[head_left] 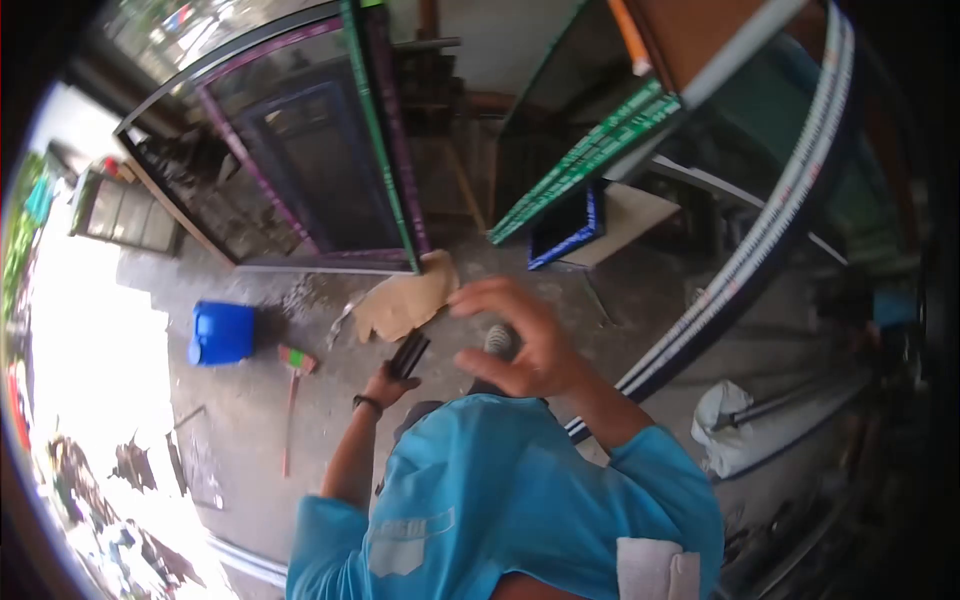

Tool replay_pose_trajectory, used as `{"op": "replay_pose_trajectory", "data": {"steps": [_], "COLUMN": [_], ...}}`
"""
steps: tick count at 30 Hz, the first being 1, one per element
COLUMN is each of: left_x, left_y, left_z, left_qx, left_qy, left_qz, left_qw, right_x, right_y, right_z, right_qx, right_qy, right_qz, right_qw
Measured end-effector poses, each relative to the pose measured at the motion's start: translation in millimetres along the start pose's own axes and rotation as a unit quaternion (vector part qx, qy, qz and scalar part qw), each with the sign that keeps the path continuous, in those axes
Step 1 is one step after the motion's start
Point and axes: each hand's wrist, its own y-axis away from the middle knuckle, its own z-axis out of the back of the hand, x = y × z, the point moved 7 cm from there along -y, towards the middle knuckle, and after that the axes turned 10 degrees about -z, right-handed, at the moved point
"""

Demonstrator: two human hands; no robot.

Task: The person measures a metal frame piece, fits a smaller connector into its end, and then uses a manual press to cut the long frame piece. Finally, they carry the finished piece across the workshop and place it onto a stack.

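Observation:
My left hand (388,384), with a dark band at the wrist, is closed around a short dark piece with parallel ridges (409,354); its exact kind I cannot make out. In front of my chest my right hand (525,345) is raised, its thumb and fingers curved and apart, with nothing between them. Beyond both hands a torn piece of tan cardboard (400,303) lies on the concrete floor. A shoe (498,340) shows partly behind my right hand.
Screen frames with purple (240,150) and green (380,140) edges stand ahead. Green-taped profiles (590,160) slant at the right, near a blue-edged frame (566,235). A long striped strip (760,225) curves past my right arm. A blue container (222,333) and a broom (291,410) are left.

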Motion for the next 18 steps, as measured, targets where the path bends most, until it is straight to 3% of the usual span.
{"op": "replay_pose_trajectory", "data": {"steps": [1, 2, 3, 4, 7, 8, 11, 15, 17, 18], "left_x": [35.4, 80.0, 126.5, 169.8, 257.0, 274.4, 302.2, 322.4, 336.2, 341.7], "left_y": [13.4, 31.4, 51.5, 77.8, 150.1, 169.6, 199.8, 210.1, 219.8, 226.6], "left_z": [-4.0, -9.1, -18.8, -27.9, -63.6, -74.2, -94.8, -96.2, -93.7, -97.6], "left_qx": [-0.034, -0.033, -0.033, -0.035, -0.028, -0.025, -0.014, -0.025, -0.043, -0.058], "left_qy": [0.140, 0.170, 0.185, 0.189, 0.196, 0.199, 0.209, 0.226, 0.241, 0.248], "left_qz": [-0.074, -0.057, -0.019, 0.030, 0.161, 0.193, 0.244, 0.257, 0.243, 0.234], "left_qw": [0.987, 0.983, 0.982, 0.981, 0.967, 0.960, 0.947, 0.939, 0.939, 0.938], "right_x": [23.5, 41.1, 62.1, 88.6, 157.2, 180.5, 227.0, 246.1, 255.3, 260.2], "right_y": [-0.1, 4.4, 8.3, 15.0, 37.2, 44.7, 47.9, 48.5, 50.3, 58.8], "right_z": [-36.7, -71.2, -100.2, -128.9, -185.8, -193.9, -221.2, -250.9, -268.5, -268.5], "right_qx": [0.081, 0.149, 0.258, 0.310, 0.381, 0.439, 0.365, 0.367, 0.385, 0.416], "right_qy": [-0.050, -0.121, -0.203, -0.276, -0.480, -0.569, -0.622, -0.601, -0.645, -0.687], "right_qz": [0.040, 0.081, 0.051, 0.109, 0.196, 0.160, 0.303, 0.393, 0.327, 0.218], "right_qw": [0.995, 0.978, 0.943, 0.903, 0.765, 0.676, 0.624, 0.591, 0.574, 0.554]}}
